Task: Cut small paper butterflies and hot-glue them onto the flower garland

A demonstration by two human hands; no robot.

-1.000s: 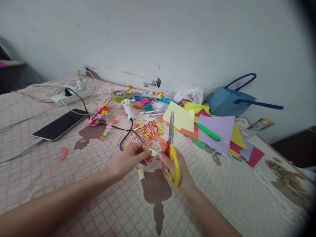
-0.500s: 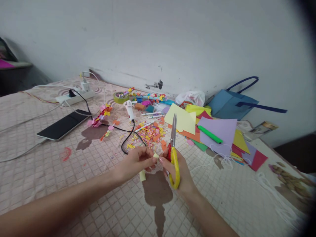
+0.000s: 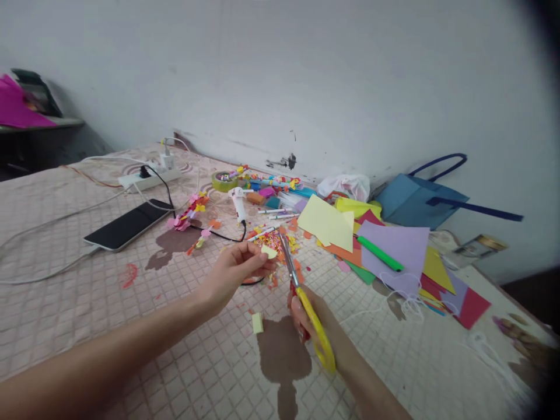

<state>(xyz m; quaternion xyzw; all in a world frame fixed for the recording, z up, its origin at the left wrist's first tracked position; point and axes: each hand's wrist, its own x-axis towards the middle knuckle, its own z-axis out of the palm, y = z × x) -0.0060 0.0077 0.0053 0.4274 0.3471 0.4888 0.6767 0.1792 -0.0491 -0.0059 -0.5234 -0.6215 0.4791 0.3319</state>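
A small pale-yellow paper piece [image 3: 269,252] is pinched by the left hand [image 3: 234,271]; yellow-handled scissors [image 3: 306,306], blades touching it, are gripped by the right hand [image 3: 321,332].

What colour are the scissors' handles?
The scissors have yellow handles, seen best in the head view.

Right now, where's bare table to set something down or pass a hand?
Bare tablecloth lies near-left, between the phone and the left hand pinching a yellow paper piece, and near-right, between the right hand gripping the scissors and the white string. Crowded: scrap heap, glue gun and coloured paper sheets toward the wall.
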